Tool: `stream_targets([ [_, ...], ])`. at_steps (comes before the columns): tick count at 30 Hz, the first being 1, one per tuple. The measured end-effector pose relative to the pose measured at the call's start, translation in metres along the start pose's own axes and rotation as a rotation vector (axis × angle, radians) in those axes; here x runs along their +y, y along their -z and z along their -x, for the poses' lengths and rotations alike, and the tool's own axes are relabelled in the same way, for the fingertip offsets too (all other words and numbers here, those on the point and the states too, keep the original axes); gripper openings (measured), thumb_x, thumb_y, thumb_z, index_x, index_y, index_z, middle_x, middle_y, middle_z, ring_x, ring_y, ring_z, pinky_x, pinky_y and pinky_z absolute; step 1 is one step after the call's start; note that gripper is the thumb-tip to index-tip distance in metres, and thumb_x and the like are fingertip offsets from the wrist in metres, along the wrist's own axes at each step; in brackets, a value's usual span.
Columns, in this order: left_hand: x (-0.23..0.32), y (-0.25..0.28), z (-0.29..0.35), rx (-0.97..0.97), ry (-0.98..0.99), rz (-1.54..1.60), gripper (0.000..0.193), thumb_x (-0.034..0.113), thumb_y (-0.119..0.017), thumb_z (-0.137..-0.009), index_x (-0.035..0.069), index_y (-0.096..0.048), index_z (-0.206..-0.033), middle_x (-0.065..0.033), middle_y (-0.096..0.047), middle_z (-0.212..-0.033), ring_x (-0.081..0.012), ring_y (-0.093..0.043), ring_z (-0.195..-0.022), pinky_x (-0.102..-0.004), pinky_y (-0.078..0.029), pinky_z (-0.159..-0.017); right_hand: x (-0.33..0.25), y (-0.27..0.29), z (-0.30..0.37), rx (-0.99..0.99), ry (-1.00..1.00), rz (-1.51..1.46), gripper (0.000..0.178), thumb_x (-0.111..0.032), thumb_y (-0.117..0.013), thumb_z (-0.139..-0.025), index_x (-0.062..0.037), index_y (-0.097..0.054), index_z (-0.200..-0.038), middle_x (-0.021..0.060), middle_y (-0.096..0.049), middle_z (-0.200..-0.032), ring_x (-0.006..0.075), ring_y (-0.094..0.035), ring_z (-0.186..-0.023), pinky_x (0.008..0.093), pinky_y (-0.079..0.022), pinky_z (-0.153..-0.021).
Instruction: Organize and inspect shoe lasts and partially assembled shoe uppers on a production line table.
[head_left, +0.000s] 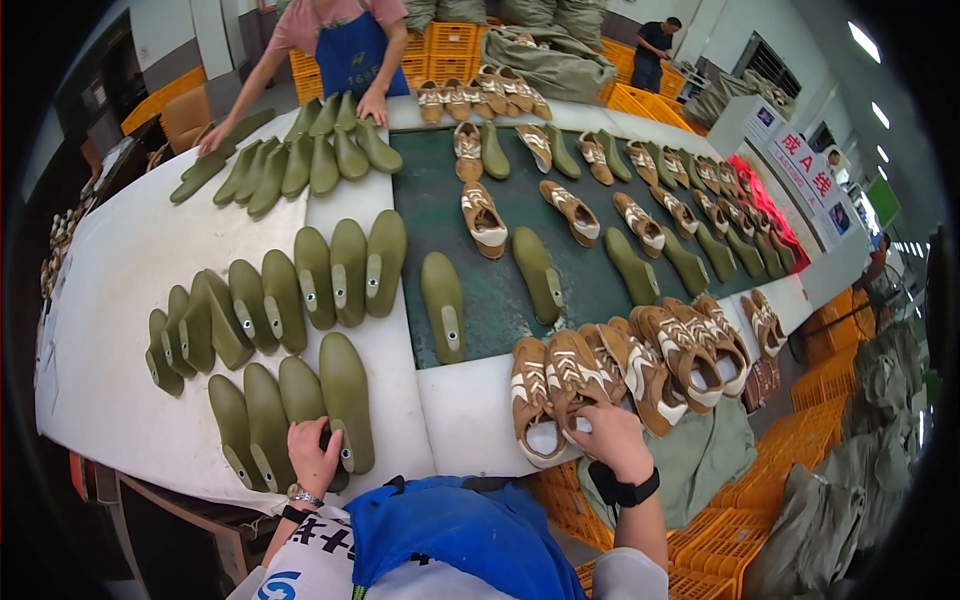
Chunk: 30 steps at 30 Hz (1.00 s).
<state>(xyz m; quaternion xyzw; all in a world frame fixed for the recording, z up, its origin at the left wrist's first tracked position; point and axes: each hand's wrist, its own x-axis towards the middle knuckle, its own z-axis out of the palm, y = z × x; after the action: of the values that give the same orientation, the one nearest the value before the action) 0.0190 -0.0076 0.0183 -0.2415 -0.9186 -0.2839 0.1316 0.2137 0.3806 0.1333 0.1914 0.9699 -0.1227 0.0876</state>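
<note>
My left hand [313,458] has its fingers curled round the heel end of a green shoe last [301,388] in the nearest row. Its fingertips come close to the larger last [347,395] at that row's right end. Over on the right, my right hand [613,440] grips the heel of a brown sneaker [573,372] with white stripes and laces. That sneaker stands in a tight row of similar ones along the near edge. Another sneaker [531,400] stands just left of it. What my right fingertips press on inside the heel is partly hidden.
A green conveyor belt [495,325] carries sneakers and lasts in rows. More lasts [348,270] stand on the white table [120,350]. Across it, a person in a blue apron [350,55] touches lasts. Orange crates [700,550] and grey-green sacks [815,530] stand at my right.
</note>
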Motion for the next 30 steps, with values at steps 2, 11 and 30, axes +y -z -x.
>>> stream_targets([
  [2, 0.002, 0.001, -0.002, -0.018, -0.008, 0.014, 0.026, 0.016, -0.068, -0.075, 0.002, -0.063, -0.095, -0.0131, -0.062, -0.084, -0.0316, -0.056, -0.083, -0.0436, -0.041, -0.089, 0.015, -0.025, 0.023, 0.152, -0.081, 0.049, 0.021, -0.025, -0.070, -0.071, -0.0102, -0.063, -0.084, 0.0113, -0.061, -0.081, 0.0312, -0.063, -0.073, 0.0411, -0.051, -0.062],
  [11, -0.008, 0.004, 0.009, -0.010, -0.044, -0.013, 0.024, 0.015, -0.065, -0.079, -0.001, -0.062, -0.098, -0.0148, -0.059, -0.083, -0.0320, -0.055, -0.083, -0.0402, -0.043, -0.079, -0.004, -0.027, 0.031, 0.440, -0.118, -0.351, 0.024, -0.026, -0.072, -0.074, -0.0072, -0.061, -0.084, 0.0089, -0.060, -0.076, 0.0273, -0.060, -0.066, 0.0370, -0.048, -0.058],
  [30, -0.002, -0.002, 0.001, -0.023, 0.009, -0.029, 0.022, 0.017, -0.066, -0.079, 0.000, -0.063, -0.093, -0.0129, -0.061, -0.080, -0.0307, -0.056, -0.077, -0.0393, -0.045, -0.075, -0.015, -0.011, 0.006, 0.382, -0.057, -0.906, 0.028, -0.023, -0.076, -0.074, -0.0010, -0.058, -0.078, 0.0026, -0.056, -0.066, 0.0081, -0.049, -0.054, 0.0239, -0.039, -0.049],
])
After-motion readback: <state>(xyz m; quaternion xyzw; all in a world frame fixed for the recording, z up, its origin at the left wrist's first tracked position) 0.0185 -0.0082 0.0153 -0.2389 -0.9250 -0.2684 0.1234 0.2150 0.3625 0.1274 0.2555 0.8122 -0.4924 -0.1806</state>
